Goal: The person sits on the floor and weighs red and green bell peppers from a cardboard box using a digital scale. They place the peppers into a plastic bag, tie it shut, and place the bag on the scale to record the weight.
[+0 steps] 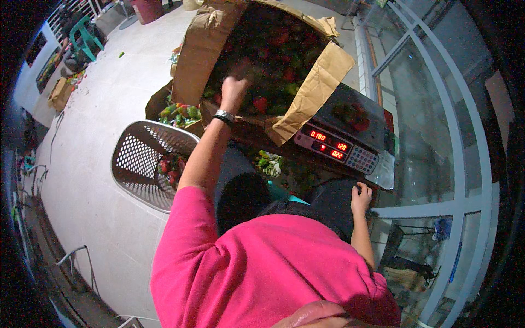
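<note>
My left hand (234, 90) is over the near left part of a large open cardboard box (192, 68). The box is full of red and green peppers (273, 65), dim in shadow. Motion smears the fingers of this hand, so its grip cannot be made out. On my right knee rests my right hand (361, 198), loosely curled with its fingers slightly apart and nothing visible in it. It is near a digital scale (328, 146) with lit red digits. A small heap of dark red and green peppers (351, 116) lies on the scale's plate.
A grey plastic basket (131, 147) with a few red peppers (171, 168) stands left of my leg. Yellow-green peppers (180, 115) sit in a lower box beside the large one. Glass panels in a grey frame (415, 212) rise on the right. A green chair (86, 38) stands far left.
</note>
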Demonstrator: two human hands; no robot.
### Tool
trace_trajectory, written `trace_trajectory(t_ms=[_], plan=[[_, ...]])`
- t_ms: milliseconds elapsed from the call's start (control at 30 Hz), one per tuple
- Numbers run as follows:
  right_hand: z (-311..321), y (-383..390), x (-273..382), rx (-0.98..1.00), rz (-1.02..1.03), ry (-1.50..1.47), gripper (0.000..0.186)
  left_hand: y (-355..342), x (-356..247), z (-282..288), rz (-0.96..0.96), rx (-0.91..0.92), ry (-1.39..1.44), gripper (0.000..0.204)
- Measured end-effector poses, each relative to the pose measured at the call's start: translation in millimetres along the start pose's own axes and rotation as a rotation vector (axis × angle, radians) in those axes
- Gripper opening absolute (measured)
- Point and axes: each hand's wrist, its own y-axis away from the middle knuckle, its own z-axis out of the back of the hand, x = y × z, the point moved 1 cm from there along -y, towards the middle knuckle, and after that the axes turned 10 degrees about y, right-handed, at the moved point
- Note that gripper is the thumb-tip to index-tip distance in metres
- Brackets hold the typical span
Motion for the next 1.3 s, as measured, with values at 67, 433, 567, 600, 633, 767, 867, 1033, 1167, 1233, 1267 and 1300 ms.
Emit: trace_trajectory(t_ms=[67,433,567,600,633,767,867,1033,1167,1233,1267,1300], plan=[[2.1,-0.5,4.1,-0.012,-0.004,0.036,0.026,-4.7,20.5,-9.5,-0.150,0.050,-0.345,0.026],[5.2,3.0,5.4,0.014,-0.034,0.003,0.026,-2.1,40.1,7.5,-0.240,0.117,-0.705,0.039],[0.5,-1.4,4.2,0.025,-0.012,-0.014,0.026,-57.3,100.3,13.6,-0.310,-0.057,-0.773,0.049],[-0.5,-0.3,0.0,0.022,-0.014,-0.006,0.026,-62.3,95.1,3.3,-0.261,-0.090,-0.750,0.050],[1.0,0.1,-0.3,0.020,-0.006,0.000,0.026,-62.9,82.1,-2.8,-0.208,-0.134,-0.729,0.050],[7.6,2.1,5.9,0.022,-0.029,-0.048,0.028,-99.0,80.9,10.8,0.105,0.229,-0.605,0.050],[7.0,0.7,5.7,0.025,-0.039,-0.056,0.027,-84.2,71.6,-7.5,-0.037,0.023,-0.578,0.043],[1.8,0.1,1.4,0.026,0.003,-0.033,0.026,-54.2,71.4,-19.1,-0.554,-0.155,-0.542,0.039],[1.0,2.3,-1.2,0.002,0.002,-0.050,0.026,-21.7,44.1,-32.4,-0.637,0.253,-0.705,0.045],[2.7,2.3,1.3,0.000,0.003,-0.046,0.027,-7.1,44.0,-40.0,-0.691,0.358,-0.825,0.048],[3.8,2.0,2.1,-0.001,0.002,-0.042,0.027,0.7,39.0,-43.2,-0.701,0.387,-0.862,0.049],[4.4,2.7,2.2,0.004,-0.004,-0.035,0.027,4.8,36.8,-45.2,-0.710,0.416,-0.899,0.050]])
